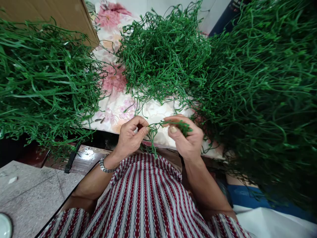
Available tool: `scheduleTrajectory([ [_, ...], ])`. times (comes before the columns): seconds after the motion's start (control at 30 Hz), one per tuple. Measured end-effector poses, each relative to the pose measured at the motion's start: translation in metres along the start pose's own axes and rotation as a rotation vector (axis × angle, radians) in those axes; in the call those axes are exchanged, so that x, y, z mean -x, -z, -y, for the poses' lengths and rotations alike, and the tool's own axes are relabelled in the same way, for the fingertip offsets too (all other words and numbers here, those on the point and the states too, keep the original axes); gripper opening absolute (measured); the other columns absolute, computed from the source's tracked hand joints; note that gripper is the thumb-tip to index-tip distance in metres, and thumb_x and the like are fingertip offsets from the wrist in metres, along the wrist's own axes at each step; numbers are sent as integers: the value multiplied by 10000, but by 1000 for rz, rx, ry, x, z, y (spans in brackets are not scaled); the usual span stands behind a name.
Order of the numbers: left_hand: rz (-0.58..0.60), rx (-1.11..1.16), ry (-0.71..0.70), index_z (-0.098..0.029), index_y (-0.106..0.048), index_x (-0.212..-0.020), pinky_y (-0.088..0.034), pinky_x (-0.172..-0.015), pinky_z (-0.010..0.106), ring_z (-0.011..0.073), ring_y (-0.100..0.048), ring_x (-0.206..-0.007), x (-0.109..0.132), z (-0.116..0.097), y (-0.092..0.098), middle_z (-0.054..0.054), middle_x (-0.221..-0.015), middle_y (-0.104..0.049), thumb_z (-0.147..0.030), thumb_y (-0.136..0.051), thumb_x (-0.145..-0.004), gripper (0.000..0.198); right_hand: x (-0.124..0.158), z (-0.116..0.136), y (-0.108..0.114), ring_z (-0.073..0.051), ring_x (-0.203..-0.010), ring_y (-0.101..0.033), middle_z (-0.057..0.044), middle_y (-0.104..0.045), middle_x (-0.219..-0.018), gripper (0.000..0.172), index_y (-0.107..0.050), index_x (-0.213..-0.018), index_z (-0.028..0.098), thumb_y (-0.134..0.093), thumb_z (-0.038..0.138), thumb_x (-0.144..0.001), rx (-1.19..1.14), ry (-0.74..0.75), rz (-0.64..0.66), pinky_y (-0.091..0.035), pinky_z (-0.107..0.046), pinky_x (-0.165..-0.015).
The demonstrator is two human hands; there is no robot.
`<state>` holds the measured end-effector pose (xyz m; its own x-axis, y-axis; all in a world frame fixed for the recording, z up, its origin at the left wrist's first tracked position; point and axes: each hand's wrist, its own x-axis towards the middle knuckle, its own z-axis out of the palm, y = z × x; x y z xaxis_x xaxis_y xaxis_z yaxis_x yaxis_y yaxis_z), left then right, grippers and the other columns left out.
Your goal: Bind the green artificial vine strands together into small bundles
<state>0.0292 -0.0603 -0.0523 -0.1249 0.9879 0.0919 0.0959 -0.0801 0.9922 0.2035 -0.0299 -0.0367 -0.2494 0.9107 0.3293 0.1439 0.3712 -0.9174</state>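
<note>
Close above the table's front edge, my left hand (pixel 132 136) pinches one end of a thin green plastic plant stem (pixel 154 133) between thumb and index finger. Its branches hang down from the fingers toward my lap. My right hand (pixel 187 137) curls around a small bunch of green stem tips (pixel 182 126), its thumb and fingers partly around them. A thin strand runs between the two hands. Just beyond them lies a loose heap of similar green stems (pixel 165 53) on a flowered tablecloth (pixel 114 112).
More green stems (pixel 44 76) pile up at the left, some hanging over the edge. A larger heap (pixel 267 79) fills the right side. A cardboard box (pixel 49 13) stands at the back left. Two small dark bits (pixel 100 120) lie on the cloth.
</note>
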Motion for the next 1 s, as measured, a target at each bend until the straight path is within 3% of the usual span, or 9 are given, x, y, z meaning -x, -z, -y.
scheduleTrajectory([
  [0.1,-31,21,-20,-164,-562,-710,-343,-561,216,98,-441,-582,1,-2,-4,-19,-643,-522,-239,-609,-760,101,0,-10,-13,-99,-600,-532,-75,-618,-981,377,-570,-1084,194,-576,442,-800,-151,-48,141,-440,-236,-520],
  [0.2,-84,12,-51,-167,-554,-718,-342,-554,214,99,-448,-587,3,-3,-7,-20,-642,-520,-231,-596,-772,93,0,-16,-21,-102,-632,-550,-60,-637,-968,500,-540,-1136,187,-676,427,-719,-75,-25,186,-459,-231,-562],
  [0.33,-70,-62,-127,-170,-538,-726,-349,-561,214,99,-456,-604,5,-3,-8,-20,-657,-516,-179,-561,-782,62,2,-14,-23,-131,-750,-605,-38,-661,-818,170,-637,-881,163,-647,289,-767,116,89,142,-488,-261,-709],
  [0.4,-40,-117,-175,-173,-530,-730,-358,-579,215,100,-456,-612,6,-3,-7,-21,-662,-513,-157,-547,-782,57,1,-13,-21,-135,-782,-614,-45,-658,-828,100,-640,-842,162,-603,245,-800,115,96,148,-497,-268,-726],
  [0.6,136,-279,-125,-176,-556,-860,-360,-579,211,105,-452,-592,6,-9,-2,-27,-642,-503,-125,-489,-783,115,1,-13,-11,-138,-798,-601,-58,-650,-851,97,-623,-881,154,-561,183,-812,247,173,192,-479,-255,-717],
  [0.73,243,-322,-84,-146,-565,-741,-309,-527,204,87,-384,-536,1,-13,3,-36,-578,-452,-194,-487,-805,112,3,-10,-8,-129,-685,-554,-46,-618,-742,99,-587,-853,145,-491,156,-828,475,226,312,-415,-232,-625],
  [0.87,520,-278,36,-123,-536,-661,-283,-510,193,75,-353,-535,-7,-17,12,-44,-551,-398,-276,-472,-831,238,2,-5,-2,-110,-557,-457,-13,-528,-613,164,-542,-710,150,-454,187,-843,630,295,461,-318,-226,-540],
  [1.0,707,-139,134,-108,-543,-639,-242,-475,187,61,-305,-512,-12,-19,19,-52,-538,-348,-283,-499,-819,255,-5,-1,4,-83,-573,-458,-1,-521,-640,211,-539,-706,147,-456,240,-876,502,277,660,-311,-203,-559],
])
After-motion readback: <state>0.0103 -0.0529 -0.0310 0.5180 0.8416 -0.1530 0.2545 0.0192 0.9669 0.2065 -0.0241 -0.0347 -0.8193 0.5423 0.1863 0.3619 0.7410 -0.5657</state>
